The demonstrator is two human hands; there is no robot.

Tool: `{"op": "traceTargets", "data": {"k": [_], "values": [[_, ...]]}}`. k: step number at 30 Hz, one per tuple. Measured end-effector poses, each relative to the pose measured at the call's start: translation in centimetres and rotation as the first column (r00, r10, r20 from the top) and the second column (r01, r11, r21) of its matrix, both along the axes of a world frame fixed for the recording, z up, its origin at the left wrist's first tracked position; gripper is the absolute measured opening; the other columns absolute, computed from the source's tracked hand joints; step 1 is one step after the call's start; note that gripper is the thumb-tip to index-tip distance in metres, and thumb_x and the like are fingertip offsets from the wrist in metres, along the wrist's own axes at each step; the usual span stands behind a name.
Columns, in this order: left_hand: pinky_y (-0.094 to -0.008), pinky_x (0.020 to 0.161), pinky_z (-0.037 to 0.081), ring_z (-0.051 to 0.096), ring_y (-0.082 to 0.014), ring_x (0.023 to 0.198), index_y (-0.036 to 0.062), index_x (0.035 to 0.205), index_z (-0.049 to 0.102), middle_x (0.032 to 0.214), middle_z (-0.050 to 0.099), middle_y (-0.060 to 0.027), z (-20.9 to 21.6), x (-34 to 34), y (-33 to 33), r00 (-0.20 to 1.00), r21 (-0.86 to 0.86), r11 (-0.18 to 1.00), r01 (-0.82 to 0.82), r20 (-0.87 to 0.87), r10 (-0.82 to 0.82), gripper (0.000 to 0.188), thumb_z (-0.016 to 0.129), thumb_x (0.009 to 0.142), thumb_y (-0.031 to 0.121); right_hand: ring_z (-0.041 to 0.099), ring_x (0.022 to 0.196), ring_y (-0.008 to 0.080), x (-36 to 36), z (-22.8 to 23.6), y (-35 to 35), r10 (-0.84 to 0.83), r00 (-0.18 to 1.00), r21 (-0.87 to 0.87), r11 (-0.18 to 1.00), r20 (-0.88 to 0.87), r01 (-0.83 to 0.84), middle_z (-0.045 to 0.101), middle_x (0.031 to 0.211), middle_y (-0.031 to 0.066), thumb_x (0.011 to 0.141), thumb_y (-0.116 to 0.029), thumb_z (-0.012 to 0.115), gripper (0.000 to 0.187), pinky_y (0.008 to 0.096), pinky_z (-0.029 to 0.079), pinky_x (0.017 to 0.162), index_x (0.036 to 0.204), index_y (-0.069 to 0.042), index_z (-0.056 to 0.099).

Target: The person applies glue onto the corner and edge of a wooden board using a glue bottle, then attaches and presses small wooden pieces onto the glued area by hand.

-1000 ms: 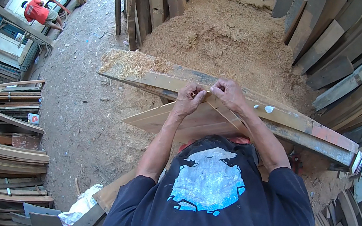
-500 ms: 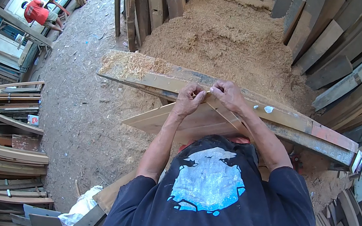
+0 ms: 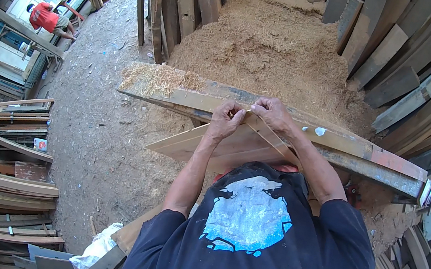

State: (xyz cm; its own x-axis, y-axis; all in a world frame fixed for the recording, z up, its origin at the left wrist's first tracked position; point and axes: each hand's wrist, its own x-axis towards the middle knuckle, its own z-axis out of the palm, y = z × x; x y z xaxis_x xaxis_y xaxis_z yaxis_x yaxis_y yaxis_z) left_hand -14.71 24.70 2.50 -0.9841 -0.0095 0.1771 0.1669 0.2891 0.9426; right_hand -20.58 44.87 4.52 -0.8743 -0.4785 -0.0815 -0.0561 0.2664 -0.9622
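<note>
Just below the grip I see the wooden panel [image 3: 237, 144], corner up; left hand [image 3: 227, 119] and right hand [image 3: 273, 113] pinch their fingertips together, on what I can't tell. The bench [image 3: 190, 99] edge runs just beyond, floor [image 3: 105, 138] spreading leftward.

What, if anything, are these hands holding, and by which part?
The left hand and right hand are at the top corner of the wooden panel; whether they pinch it or something small cannot be told.

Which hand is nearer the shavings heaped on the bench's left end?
Left. The left hand is to the right of the shavings; the right hand is farther right.
</note>
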Motion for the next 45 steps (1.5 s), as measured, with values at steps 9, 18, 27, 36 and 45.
{"op": "traceTargets", "data": {"k": [9, 18, 27, 36, 45], "values": [[-0.0259, 0.058, 0.047, 0.056, -0.0071, 0.063, 0.0041, 0.086, 0.065, 0.07, 0.062, -0.001, -0.1, 0.0, -0.1, 1.0, -0.003, 1.0, -0.002, -0.001, 0.002, 0.01, 0.07, 0.093, 0.008, 0.048, 0.064, 0.0062, 0.1, 0.0, 0.1, -0.002, 0.999, 0.02, 1.0, 0.032, 0.001, 0.057, 0.068, -0.0044, 0.096, -0.026, 0.065, 0.027, 0.029, 0.041, 0.058, 0.08, -0.004, 0.067], [-0.0253, 0.063, 0.047, 0.054, -0.0059, 0.069, 0.0032, 0.092, 0.067, 0.075, 0.062, 0.0015, 0.2, 0.3, -0.5, 0.998, -0.022, 1.0, 0.008, 0.058, -0.007, 0.009, 0.068, 0.096, 0.011, 0.052, 0.07, 0.008, 0.2, -1.5, 3.0, -0.125, 0.992, 0.065, 0.99, 0.019, 0.124, 0.062, 0.074, -0.0014, 0.098, -0.028, 0.062, 0.027, 0.0286, 0.044, 0.064, 0.088, -0.003, 0.069], [-0.0274, 0.07, 0.05, 0.058, -0.0105, 0.074, 0.001, 0.104, 0.066, 0.084, 0.064, -0.0037, 0.3, 0.7, -0.6, 0.999, 0.193, 0.98, -0.041, -0.018, 0.046, 0.016, 0.07, 0.093, 0.012, 0.067, 0.085, 0.0249, 0.5, -5.8, 15.2, -0.612, 0.734, 0.195, 0.714, -0.293, 0.673, 0.07, 0.097, 0.0138, 0.089, -0.021, 0.068, 0.034, 0.0377, 0.053, 0.081, 0.116, -0.001, 0.062], [-0.0332, 0.077, 0.053, 0.065, -0.0219, 0.082, 0.0002, 0.104, 0.067, 0.091, 0.067, -0.0125, 0.6, 2.0, -0.5, 0.994, -0.139, 0.986, -0.097, -0.054, 0.09, 0.022, 0.075, 0.087, 0.012, 0.047, 0.131, 0.0426, 3.5, -12.9, 22.6, -0.35, 0.843, 0.686, 0.491, -0.41, 0.537, 0.053, 0.138, 0.0243, 0.083, -0.023, 0.074, 0.07, 0.0524, 0.034, 0.112, 0.142, -0.002, 0.043], [-0.0342, 0.075, 0.052, 0.064, -0.0209, 0.082, 0.0022, 0.095, 0.067, 0.089, 0.066, -0.01, -0.1, 1.6, -0.6, 0.986, -0.164, 0.979, -0.125, 0.094, 0.141, 0.013, 0.072, 0.094, 0.014, 0.054, 0.122, 0.0397, 3.3, -13.9, 22.2, -0.406, 0.859, 0.569, 0.644, -0.313, 0.512, 0.064, 0.123, 0.0161, 0.086, -0.02, 0.072, 0.048, 0.0498, 0.04, 0.107, 0.13, -0.008, 0.057]]}}
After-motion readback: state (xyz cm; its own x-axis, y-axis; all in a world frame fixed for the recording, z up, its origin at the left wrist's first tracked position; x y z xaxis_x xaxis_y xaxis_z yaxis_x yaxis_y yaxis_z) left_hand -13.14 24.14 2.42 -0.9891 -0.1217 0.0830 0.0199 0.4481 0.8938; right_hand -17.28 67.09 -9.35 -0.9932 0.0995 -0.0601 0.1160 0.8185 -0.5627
